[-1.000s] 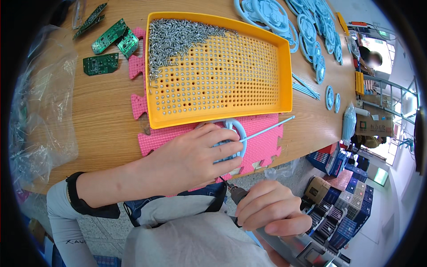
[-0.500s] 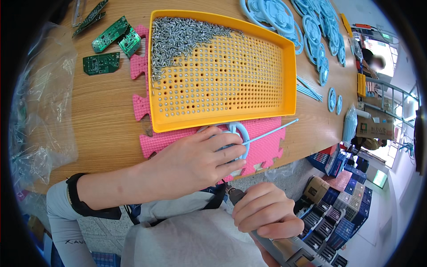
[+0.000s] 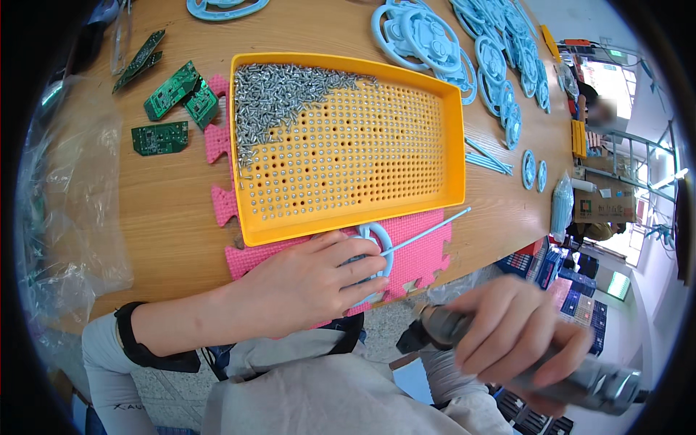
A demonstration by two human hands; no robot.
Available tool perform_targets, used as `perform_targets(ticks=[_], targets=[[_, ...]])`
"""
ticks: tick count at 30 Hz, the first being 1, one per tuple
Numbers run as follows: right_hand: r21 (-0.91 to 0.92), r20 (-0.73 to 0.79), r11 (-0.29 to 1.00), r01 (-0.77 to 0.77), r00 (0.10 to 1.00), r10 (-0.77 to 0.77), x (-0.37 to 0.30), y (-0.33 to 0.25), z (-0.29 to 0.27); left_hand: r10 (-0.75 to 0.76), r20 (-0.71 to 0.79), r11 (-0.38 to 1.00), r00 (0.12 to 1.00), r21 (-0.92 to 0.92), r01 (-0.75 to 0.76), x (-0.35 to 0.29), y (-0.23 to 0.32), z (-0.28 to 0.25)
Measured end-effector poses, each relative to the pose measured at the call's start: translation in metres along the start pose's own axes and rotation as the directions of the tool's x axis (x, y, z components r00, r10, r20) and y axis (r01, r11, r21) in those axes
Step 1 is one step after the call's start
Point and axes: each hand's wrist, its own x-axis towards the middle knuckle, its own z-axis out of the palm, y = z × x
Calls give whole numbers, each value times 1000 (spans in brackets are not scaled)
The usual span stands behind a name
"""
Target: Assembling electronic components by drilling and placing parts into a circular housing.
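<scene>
My left hand [image 3: 315, 279] is closed over a light blue plastic steering wheel [image 3: 386, 246], holding it on the pink foam mat [image 3: 428, 250]. Its palm and fingers hide much of the wheel, and a thin light blue rod [image 3: 438, 224] sticks out from there to the right. Off to the right, beyond the table's near edge, my right hand [image 3: 522, 330] grips a grey electric screwdriver [image 3: 444, 324], whose front end points left. Just beyond the left hand lies a yellow tray [image 3: 355, 229], with loose silver screws [image 3: 268, 98] heaped in its far left corner and many more standing in its holes.
Green circuit boards [image 3: 161, 138] and a clear plastic bag [image 3: 80, 210] lie at the left. More blue steering wheels [image 3: 420, 36] are piled at the far right. Several blue rods [image 3: 487, 159] sit beside the tray. Boxes and crates [image 3: 580, 290] stand beyond the table's right side.
My right hand has swung the screwdriver away from the wheel, to the right, and turned it. The left hand stays on the wheel. The whole view has shifted a little.
</scene>
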Motion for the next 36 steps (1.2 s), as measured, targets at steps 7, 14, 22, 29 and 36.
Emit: perform_targets(ticks=[7,14,22,29,36], targets=[[-336,-57,938,84,992,-109,20,56,-32,3,64,998,998,69,-7,-3,-1,-4],[-284,-91,955,80,990,-110,14,80,-46,-3,62,998,998,59,0,0,0,-5],[-300,99,953,39,995,-10,16,82,-56,-20,48,998,999,60,17,0,2,-4],[-296,-42,953,66,996,-82,14,78,-48,-140,43,978,989,161,132,10,19,0],[-338,-117,934,118,979,-166,15,27,-34,-341,58,933,938,142,331,28,24,18]])
